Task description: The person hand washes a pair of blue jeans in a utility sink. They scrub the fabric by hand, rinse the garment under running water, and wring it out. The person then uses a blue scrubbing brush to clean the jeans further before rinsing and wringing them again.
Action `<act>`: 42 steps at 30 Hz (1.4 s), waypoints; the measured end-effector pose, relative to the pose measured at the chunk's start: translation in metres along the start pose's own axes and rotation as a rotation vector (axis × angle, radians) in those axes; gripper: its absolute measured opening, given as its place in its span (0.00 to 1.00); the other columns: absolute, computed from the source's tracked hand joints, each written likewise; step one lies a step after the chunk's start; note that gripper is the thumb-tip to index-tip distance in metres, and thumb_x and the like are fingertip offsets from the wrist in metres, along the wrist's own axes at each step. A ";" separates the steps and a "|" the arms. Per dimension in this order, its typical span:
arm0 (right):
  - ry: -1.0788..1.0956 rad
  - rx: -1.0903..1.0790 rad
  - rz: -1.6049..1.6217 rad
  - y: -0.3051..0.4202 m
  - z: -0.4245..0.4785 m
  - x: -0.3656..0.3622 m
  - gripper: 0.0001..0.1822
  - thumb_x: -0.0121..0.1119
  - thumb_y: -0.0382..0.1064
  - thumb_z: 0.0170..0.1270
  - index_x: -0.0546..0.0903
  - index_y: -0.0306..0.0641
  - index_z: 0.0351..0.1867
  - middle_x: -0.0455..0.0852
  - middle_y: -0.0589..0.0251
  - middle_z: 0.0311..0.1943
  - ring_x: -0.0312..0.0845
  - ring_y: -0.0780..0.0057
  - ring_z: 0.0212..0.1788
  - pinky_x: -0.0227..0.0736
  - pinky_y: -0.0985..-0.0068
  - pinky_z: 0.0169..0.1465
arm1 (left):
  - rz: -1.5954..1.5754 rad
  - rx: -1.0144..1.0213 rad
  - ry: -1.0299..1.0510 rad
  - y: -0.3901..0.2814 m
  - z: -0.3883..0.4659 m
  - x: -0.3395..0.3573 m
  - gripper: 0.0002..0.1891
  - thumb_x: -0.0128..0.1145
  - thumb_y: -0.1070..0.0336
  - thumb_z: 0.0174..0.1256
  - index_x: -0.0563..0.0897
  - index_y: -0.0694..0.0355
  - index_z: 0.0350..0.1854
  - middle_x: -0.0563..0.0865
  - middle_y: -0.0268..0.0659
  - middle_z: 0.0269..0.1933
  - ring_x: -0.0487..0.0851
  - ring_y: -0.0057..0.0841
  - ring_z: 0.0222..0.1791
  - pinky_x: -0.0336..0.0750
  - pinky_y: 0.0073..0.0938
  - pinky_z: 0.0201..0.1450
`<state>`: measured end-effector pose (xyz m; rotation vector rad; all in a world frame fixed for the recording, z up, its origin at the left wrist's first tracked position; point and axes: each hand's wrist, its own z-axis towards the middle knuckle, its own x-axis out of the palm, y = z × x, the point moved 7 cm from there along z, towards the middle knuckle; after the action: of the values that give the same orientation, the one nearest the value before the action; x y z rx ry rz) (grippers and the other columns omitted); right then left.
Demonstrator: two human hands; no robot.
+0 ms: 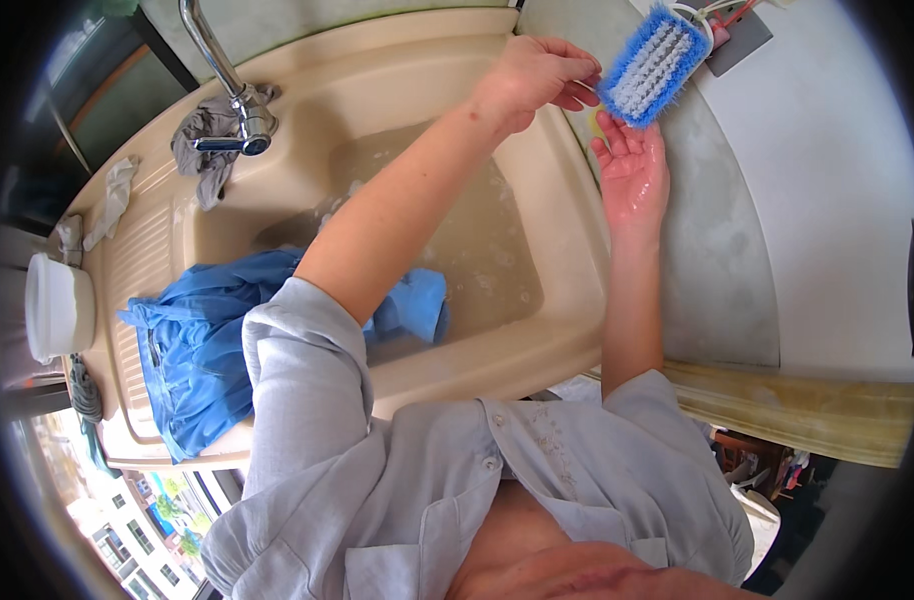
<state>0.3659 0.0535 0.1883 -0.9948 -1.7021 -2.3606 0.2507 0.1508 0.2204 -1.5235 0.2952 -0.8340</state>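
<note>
A scrubbing brush with blue and white bristles (655,66) hangs by the wall at the upper right, near a white loop. My left hand (544,81) reaches over the sink with bent fingers; its fingertips are at the brush's left edge, and whether they grip anything is unclear. Under the brush, my wet right hand (631,169) is palm up, fingers apart, their tips partly hidden by the bristles. Blue cloth trousers or a similar garment (201,352) lie over the ribbed drainboard. Another light blue part of cloth (419,304) dips into the murky water (479,247).
The beige sink (569,187) has a chrome faucet (235,97) at its back left, with a grey rag (205,142) around its base. A white plastic tub (59,307) and a pale crumpled cloth (115,199) are at the far left. A grey wall plate (738,41) is beyond the brush.
</note>
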 end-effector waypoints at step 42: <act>0.402 0.503 0.016 -0.143 -0.093 0.135 0.24 0.48 0.52 0.65 0.69 0.36 0.54 0.78 0.60 0.47 0.74 0.69 0.48 0.70 0.68 0.47 | 0.442 0.099 -0.690 -0.004 -0.244 -0.161 0.08 0.56 0.65 0.58 0.81 0.66 0.30 0.77 0.28 0.19 0.72 0.12 0.20 0.66 0.15 0.22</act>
<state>0.1583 0.0690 0.1253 -0.4173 -1.9442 -1.8043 -0.0223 0.0697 0.1531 -1.4823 0.0671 0.0434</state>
